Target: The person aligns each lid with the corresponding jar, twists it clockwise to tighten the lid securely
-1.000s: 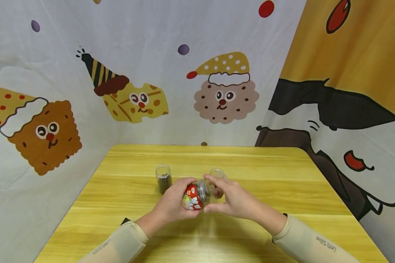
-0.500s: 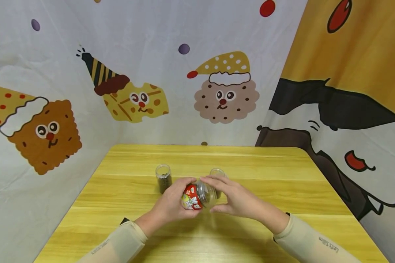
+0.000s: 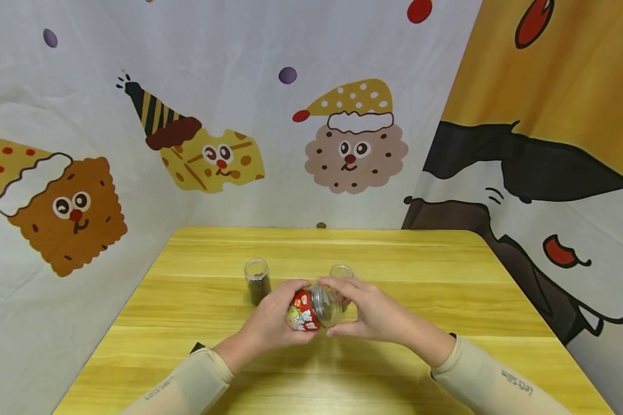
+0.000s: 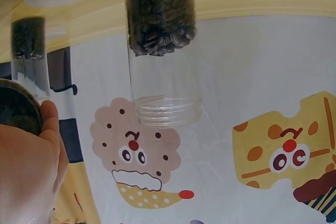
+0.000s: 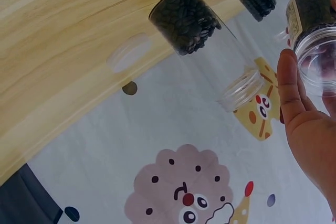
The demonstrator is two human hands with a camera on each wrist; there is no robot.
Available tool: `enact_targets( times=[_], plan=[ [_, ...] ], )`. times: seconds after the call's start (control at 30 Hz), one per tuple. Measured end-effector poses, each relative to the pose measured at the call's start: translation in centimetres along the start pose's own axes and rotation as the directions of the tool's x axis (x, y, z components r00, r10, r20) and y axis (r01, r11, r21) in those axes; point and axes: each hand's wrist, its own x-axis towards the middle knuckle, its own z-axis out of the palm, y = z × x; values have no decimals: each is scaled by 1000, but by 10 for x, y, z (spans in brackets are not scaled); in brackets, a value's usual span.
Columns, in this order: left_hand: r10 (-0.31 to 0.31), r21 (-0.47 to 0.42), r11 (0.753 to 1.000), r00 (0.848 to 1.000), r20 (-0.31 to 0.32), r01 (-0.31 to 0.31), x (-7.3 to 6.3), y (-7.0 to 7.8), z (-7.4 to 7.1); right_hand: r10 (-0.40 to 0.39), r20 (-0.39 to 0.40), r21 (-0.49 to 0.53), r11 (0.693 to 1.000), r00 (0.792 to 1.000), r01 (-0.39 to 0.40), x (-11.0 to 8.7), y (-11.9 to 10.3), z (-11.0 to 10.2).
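My left hand (image 3: 272,320) grips a jar (image 3: 302,314) with a red printed label, tilted on its side above the table. Its clear ridged end points right, where my right hand (image 3: 366,311) holds the clear lid (image 3: 330,308) with fingers over the top and thumb below. In the right wrist view dark contents show in the held jar (image 5: 310,11), and fingertips rest along the lid's edge. The left wrist view catches part of the left hand (image 4: 26,171) and the jar's dark round base (image 4: 18,109).
On the wooden table (image 3: 426,259), an open clear jar (image 3: 258,288) of dark beans or seeds stands left. A similar jar (image 3: 341,270) is partly hidden behind my right hand. A translucent lid (image 5: 128,53) lies near one jar. A printed cloth (image 3: 270,34) hangs behind.
My right hand's fingers and thumb have shifted about the lid: the thumb drew away from it, then came partly back. My left hand keeps the jar nearly still.
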Motion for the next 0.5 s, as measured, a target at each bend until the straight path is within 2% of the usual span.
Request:
enact_targets(
  times=[0.27, 0.5],
  plan=[
    [-10, 9, 1000, 1000, 4, 10, 1, 2, 0, 67, 14, 12, 998, 998, -67, 0, -2, 0],
    [-4, -7, 1000, 1000, 18, 4, 2, 2, 0, -21, -4, -45, 999, 1000, 21, 1, -1, 2]
  ],
)
